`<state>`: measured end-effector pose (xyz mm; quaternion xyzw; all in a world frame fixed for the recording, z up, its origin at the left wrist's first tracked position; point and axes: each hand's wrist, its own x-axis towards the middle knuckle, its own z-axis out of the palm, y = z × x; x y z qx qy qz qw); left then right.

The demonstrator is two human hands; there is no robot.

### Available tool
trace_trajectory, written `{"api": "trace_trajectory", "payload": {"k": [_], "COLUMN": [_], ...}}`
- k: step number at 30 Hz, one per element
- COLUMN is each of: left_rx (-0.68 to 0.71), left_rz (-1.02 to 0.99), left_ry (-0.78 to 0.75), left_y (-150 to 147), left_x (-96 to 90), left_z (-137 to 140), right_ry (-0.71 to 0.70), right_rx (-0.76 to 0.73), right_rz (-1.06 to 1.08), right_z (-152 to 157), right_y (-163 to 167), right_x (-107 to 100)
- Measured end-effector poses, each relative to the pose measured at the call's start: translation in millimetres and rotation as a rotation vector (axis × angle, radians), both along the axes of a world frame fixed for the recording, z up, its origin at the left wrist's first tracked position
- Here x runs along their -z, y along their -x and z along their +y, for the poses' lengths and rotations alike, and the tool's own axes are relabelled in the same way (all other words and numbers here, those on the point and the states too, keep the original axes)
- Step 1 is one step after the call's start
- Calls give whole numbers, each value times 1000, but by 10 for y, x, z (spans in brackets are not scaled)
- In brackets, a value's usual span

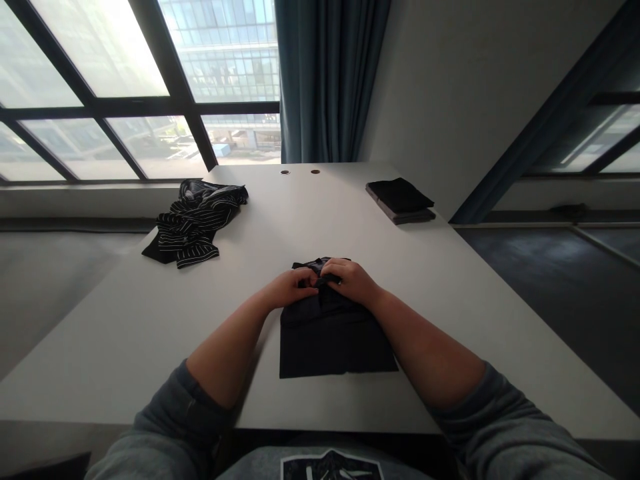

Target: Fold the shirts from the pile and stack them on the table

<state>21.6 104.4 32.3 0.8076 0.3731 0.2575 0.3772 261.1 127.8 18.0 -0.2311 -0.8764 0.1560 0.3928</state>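
Observation:
A dark garment (pixel 340 340) lies flat on the white table in front of me, its straight lower edge toward my body. At its far end the cloth is bunched, and I cannot tell whether that part is a collar or a waistband. My left hand (pixel 295 288) pinches this bunched cloth from the left, fingers curled. From the right, my right hand (pixel 351 279) grips the same part, its fingers bent over the top. The two hands almost meet, and they cover some of the cloth between them.
A crumpled black-and-white striped garment (pixel 200 223) lies at the table's far left edge. Folded dark and grey cloths (pixel 400 199) are stacked at the far right. Two round holes sit near the back edge of the white table (pixel 300 213), before a blue curtain (pixel 330 80).

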Motion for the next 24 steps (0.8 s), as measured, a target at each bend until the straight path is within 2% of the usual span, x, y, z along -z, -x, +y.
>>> {"api": "trace_trajectory", "payload": {"k": [6, 9, 13, 16, 24], "left_rx": [121, 44, -112, -188, -140], "left_rz": [-28, -77, -91, -119, -162], "left_ry": [143, 125, 0, -4, 113], "left_y": [60, 20, -47, -67, -39], "left_x": [5, 38, 115, 158, 150], "left_z": [13, 10, 8, 11, 46], "right_ry": [-62, -68, -80, -88, -91], "right_rx": [-35, -32, 6, 42, 64], "right_rz": [7, 1, -1, 2, -7], "right_z": [-55, -81, -68, -48, -24], "right_y": [24, 39, 60, 68, 55], "right_x": [-65, -92, -48, -4, 40]}}
